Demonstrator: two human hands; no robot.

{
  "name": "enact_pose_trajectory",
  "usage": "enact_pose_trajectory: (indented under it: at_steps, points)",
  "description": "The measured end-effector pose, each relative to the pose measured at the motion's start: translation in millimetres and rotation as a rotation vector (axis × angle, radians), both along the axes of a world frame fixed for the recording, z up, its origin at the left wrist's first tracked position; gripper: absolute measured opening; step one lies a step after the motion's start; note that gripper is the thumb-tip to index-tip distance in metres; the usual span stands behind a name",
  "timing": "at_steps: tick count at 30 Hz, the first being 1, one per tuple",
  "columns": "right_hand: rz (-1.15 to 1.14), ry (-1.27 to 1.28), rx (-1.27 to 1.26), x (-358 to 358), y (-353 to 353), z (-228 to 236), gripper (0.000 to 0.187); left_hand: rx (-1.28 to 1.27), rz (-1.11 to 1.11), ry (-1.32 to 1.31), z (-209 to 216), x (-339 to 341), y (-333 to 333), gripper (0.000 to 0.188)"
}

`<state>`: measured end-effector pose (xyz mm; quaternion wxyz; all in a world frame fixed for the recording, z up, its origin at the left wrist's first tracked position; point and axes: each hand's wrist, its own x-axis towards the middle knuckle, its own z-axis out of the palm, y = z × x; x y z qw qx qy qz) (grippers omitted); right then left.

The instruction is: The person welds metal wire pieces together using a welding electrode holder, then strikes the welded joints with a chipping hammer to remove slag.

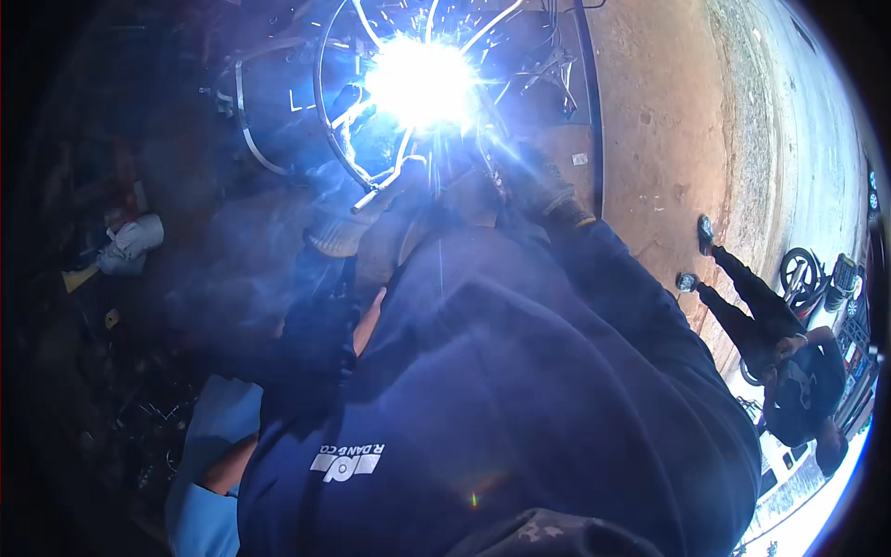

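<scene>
On dark clothing (520, 371), white lettered logo (349, 461), metal hoop (317, 84), glare (422, 85)

We see a thin, dark metal hoop (318, 84) curving down the left of a blinding blue-white spark (422, 84). Three pale straight rods (492, 25) fan outward above the glare, and a bent rod (376, 196) slants down to the left below it, near the hoop's lower end. We cannot make out the joins inside the light.
</scene>
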<state>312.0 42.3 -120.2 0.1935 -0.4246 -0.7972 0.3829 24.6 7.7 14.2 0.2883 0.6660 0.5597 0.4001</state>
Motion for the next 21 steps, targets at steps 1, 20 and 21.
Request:
enact_pose_trajectory:
  at_steps: [1, 20, 21]
  points:
    - [0.015, -0.073, -0.035, 0, 0, 4, 0.064, -0.007, -0.007, -0.004, 1, -1, -1, 0.085]
    - [-0.236, 0.170, -0.619, -9, -13, 81, 0.051, -0.022, 0.025, 0.028, 4, -11, -13, 0.091]
    - [-0.239, 0.170, -0.620, -8, -14, 77, 0.051, -0.023, 0.022, 0.027, 8, -5, -12, 0.091]
